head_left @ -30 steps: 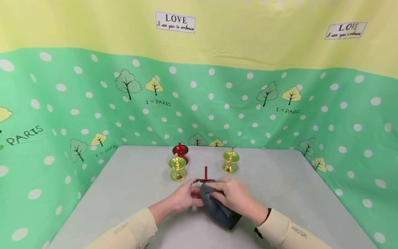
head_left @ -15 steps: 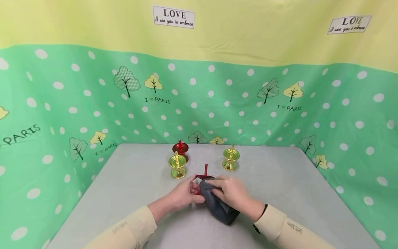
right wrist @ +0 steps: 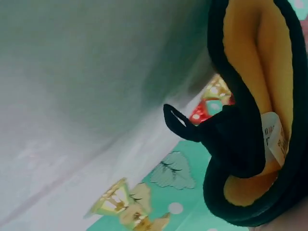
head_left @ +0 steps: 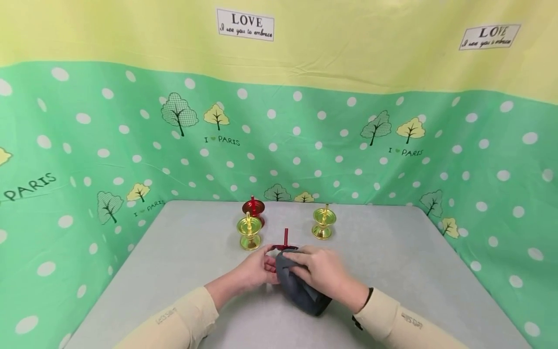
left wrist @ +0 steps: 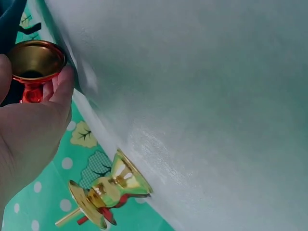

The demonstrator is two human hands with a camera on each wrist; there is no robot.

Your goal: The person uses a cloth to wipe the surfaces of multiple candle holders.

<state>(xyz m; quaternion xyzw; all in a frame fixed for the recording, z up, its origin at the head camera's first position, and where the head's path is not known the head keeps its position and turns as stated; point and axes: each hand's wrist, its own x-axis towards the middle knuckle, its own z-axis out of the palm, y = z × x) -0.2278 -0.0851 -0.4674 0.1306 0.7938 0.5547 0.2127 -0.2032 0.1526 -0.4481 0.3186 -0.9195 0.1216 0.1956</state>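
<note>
1. At the near middle of a gray table: two bare hands, close together, below the cuffs of a left cream sleeve and a right cream sleeve.

2. In the left hand: a glossy red stand with a shallow dish and a thin spike pointing up. Gripped from the side, with thumb and fingers curled around the lower part.

3. From the left wrist, more of the same piece: hollow base turned toward view, red outside and gold-toned within.

4. In the right hand: a dark gray cloth, bunched and held between fingers and thumb. Laid against the near right side of the glossy red stand, hiding much of its lower part from above.

5. From the right wrist, details of the fabric: black edging, a mustard-yellow inner face, a dark loop sticking out, and a small white tag (print too small to read).

6. Farther back, left of middle: an upright gold stand, just in front of a second red stand and partly covering it.

7. Farther back, right of middle: another upright gold stand, well apart from that pair.

8. Around the back and sides: a curtain, yellow above, green below, printed with white dots, trees, "PARIS" and "LOVE".
</note>
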